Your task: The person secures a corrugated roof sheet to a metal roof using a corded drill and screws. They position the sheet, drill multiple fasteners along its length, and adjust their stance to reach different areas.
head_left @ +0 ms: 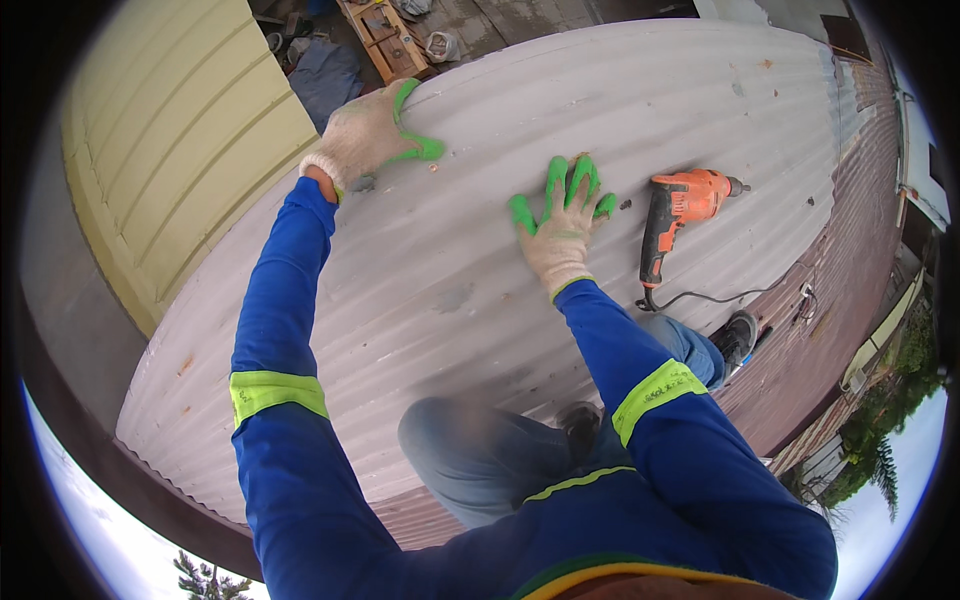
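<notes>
Head view, only one we have. We're crouched on a pale corrugated sheet (450, 240), which lies beside a ribbed yellow panel (190, 140) along the left part of its far edge.

Left hand (365, 135), knit glove with green fingertips: at the sheet's far edge, left of its middle. Thumb lies on the top face, angled away from the index finger. Remaining fingers are hidden, so we can't tell whether this grip is clenched under the edge or just resting on it.

Right hand (563, 228), same glove type: inboard of the far edge, around mid-sheet. Grip is released, fingers spread, palm down on the ribs. Small dark bit (626, 204) just beside the little-finger side.

Drill (696, 193), orange and black: lies on its side on the sheet, right of our right hand and apart from it. Chuck points toward the sheet's right end, handle toward the near edge. Cord (720, 298) leaves the handle base and runs right, past the near edge onto reddish roofing (850, 265).

Our knee (455, 435) shows over the near part of the sheet; one shoe (736, 338) is near the cord. Beyond the far edge, below us: wooden frame (385, 38) and grey-blue cloth (325, 80).
</notes>
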The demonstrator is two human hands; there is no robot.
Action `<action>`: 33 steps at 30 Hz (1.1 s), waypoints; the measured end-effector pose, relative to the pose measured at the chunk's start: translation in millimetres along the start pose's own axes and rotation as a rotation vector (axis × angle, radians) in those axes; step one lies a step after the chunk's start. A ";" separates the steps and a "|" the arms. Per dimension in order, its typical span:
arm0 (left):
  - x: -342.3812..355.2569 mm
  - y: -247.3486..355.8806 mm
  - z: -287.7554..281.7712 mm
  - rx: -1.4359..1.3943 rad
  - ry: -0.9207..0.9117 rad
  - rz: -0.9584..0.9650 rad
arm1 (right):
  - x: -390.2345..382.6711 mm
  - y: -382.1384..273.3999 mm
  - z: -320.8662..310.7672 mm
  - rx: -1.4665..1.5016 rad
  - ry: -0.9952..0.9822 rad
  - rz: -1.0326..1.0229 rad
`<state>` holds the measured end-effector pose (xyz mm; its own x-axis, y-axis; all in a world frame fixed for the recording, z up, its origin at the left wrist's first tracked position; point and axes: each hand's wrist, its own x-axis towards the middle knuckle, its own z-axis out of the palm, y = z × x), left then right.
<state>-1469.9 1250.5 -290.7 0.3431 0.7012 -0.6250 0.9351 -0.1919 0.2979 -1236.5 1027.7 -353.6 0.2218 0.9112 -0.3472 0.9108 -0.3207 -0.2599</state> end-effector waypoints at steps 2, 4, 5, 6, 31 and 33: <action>-5.2 3.0 3.4 0.079 0.062 -0.013 | -0.1 1.6 -0.6 0.019 0.034 0.001; -4.6 13.6 11.4 0.071 0.111 -0.025 | 1.5 2.8 -1.2 0.016 0.081 -0.021; -2.7 18.0 12.7 0.045 0.122 -0.060 | 2.7 3.7 -2.7 0.012 0.050 -0.014; -0.6 23.2 15.2 0.112 0.152 -0.069 | 2.8 3.4 -4.4 0.021 0.025 -0.008; -107.0 110.7 147.5 0.340 0.394 -0.220 | -0.5 7.2 -14.3 0.136 0.009 0.006; -106.1 111.0 148.6 0.348 0.401 -0.222 | -1.0 8.8 -14.9 0.165 0.033 -0.013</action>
<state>-1389.3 1052.8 -298.5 0.1378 0.9431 -0.3025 0.9783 -0.1773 -0.1071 -1223.6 1027.8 -342.1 0.2241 0.9228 -0.3134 0.8446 -0.3443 -0.4100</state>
